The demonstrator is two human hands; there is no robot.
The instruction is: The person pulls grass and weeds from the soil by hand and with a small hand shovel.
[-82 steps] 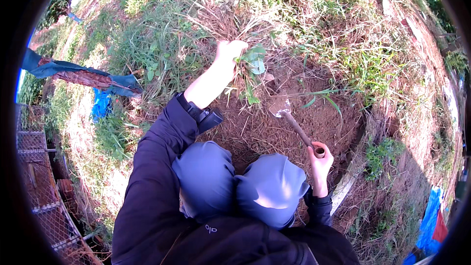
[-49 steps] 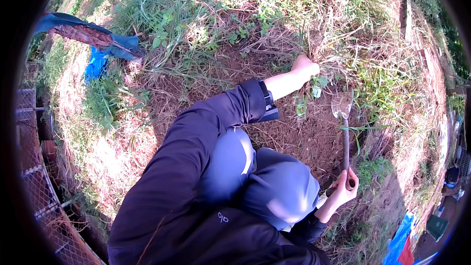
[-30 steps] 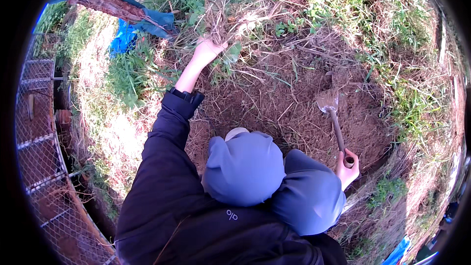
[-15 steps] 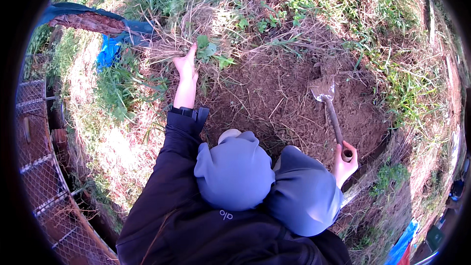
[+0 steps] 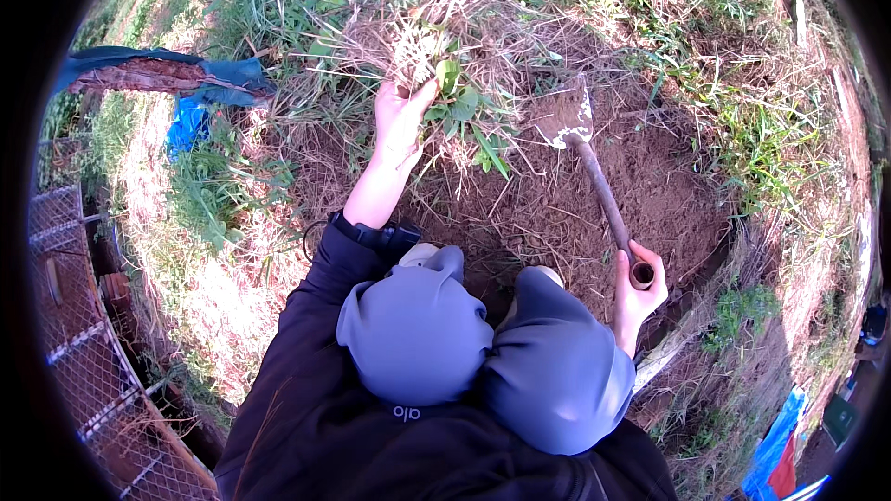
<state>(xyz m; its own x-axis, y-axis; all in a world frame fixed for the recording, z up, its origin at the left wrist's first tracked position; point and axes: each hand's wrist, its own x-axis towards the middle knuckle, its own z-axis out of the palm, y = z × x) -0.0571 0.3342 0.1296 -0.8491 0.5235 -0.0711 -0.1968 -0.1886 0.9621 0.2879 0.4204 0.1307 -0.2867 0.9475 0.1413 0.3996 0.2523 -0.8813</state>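
My left hand (image 5: 399, 125) reaches forward into the weeds at the edge of the dug soil. Its fingers are closed round a bunch of dry grass (image 5: 419, 48), with broad green leaves (image 5: 458, 104) poking out beside the thumb. On the right, my right hand (image 5: 640, 286) grips the hollow end of a hand trowel (image 5: 603, 187). The trowel's worn, soil-marked blade (image 5: 564, 117) points away from me, at the border of bare brown soil (image 5: 640, 153) and dry grass. Some fingers of both hands are hidden.
My bent knees (image 5: 418, 329) in grey-blue trousers frame the near side of the soil. A log wrapped in dark cloth (image 5: 158, 74) juts in at left, above blue plastic (image 5: 187, 125). Wire-mesh panels (image 5: 79, 306) stand at far left. Blue sheeting (image 5: 775, 445) lies at lower right.
My left hand has moved right and closed on the grass, where it was stretched out before. The trowel has shifted forward and left in my right hand, its blade now nearer the grass.
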